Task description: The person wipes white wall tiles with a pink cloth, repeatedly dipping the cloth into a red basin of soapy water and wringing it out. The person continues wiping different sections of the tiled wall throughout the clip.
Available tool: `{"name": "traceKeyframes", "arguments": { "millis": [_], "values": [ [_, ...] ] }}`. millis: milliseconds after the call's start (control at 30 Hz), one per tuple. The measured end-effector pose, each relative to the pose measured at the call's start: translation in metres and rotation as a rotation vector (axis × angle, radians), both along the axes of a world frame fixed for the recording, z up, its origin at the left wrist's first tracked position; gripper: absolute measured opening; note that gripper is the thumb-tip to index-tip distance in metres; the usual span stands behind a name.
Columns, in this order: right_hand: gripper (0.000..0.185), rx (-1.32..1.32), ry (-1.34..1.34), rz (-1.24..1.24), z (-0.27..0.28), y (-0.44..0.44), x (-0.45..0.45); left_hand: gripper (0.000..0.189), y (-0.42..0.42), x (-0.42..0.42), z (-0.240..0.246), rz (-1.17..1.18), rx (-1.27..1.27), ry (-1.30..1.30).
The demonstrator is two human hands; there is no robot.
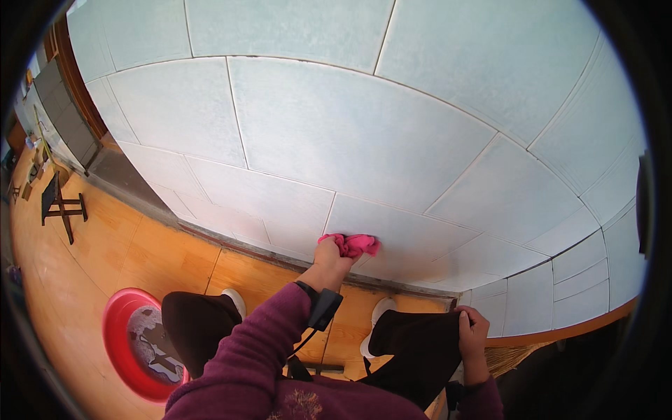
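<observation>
A bunched pink cloth (356, 244) is gripped in my left hand (333, 260), which presses it against the low part of a pale tiled wall (357, 131). A black device with a cable is strapped at that wrist. On the right, my right hand (474, 325) rests at my knee, its fingers bent over the dark trouser fabric (415, 336); whether it pinches the fabric I cannot tell. Beside my other knee, a red plastic basin (116, 341) holds sudsy water (152, 336).
Wood-patterned floor tiles (173, 257) meet the wall's foot. A small folding stool (64, 207) stands at the far left, near a doorway threshold (126, 176). Broom bristles (512, 359) show at lower right, below the wall's edge. Part of a low seat's frame (328, 368) shows beneath me.
</observation>
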State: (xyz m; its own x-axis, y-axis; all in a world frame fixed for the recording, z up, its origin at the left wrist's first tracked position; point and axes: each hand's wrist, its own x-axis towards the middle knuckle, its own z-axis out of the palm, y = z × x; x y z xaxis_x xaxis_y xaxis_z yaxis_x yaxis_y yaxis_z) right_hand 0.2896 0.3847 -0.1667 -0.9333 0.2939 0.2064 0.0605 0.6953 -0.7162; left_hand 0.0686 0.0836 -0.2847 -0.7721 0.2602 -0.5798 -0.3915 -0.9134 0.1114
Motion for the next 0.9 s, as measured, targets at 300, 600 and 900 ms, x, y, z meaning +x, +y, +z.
{"name": "traceKeyframes", "arguments": {
  "millis": [300,600,900],
  "values": [
    [0.024,0.075,0.065,0.021,-0.012,-0.008,-0.009,0.015,-0.016,0.033,0.186,-0.015,0.026,0.327],
    [0.029,0.111,0.085,0.011,-0.014,-0.009,-0.011,0.048,-0.061,0.047,0.367,0.556,-0.853,1.418],
    [0.026,0.127,0.071,0.026,0.003,-0.024,-0.014,0.056,-0.016,-0.033,0.466,1.605,-2.192,1.666]
  ]
}}
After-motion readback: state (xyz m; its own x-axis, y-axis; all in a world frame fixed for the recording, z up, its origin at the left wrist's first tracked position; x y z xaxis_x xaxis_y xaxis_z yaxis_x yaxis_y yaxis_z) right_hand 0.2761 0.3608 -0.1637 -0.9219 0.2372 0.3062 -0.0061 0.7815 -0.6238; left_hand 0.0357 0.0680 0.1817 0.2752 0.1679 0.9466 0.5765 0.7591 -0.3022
